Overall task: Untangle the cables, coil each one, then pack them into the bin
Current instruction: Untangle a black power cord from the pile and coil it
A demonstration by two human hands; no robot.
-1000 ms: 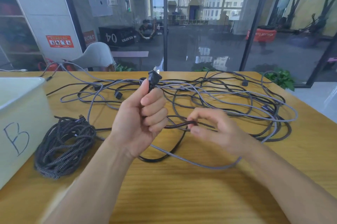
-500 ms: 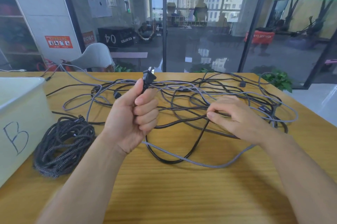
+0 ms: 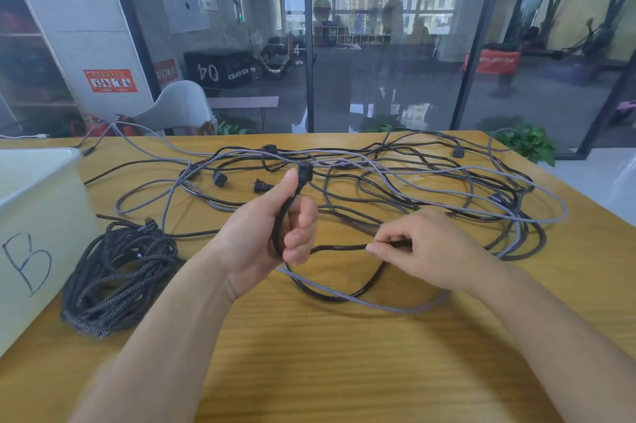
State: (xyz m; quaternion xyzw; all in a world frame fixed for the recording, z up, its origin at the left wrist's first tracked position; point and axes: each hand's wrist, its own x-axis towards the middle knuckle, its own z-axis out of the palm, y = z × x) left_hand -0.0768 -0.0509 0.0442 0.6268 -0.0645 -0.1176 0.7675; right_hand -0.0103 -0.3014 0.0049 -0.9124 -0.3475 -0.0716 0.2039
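Black cable [image 3: 339, 246] stretches between both gripping hands.

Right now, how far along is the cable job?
Early. Done: one braided dark cable lies coiled on the table beside the white bin marked B, not yet packed. In hand: the left hand holds a black power cord near its plug, and the right hand pinches the same cord to start a loop. Left: the black and grey tangle spread across the table.
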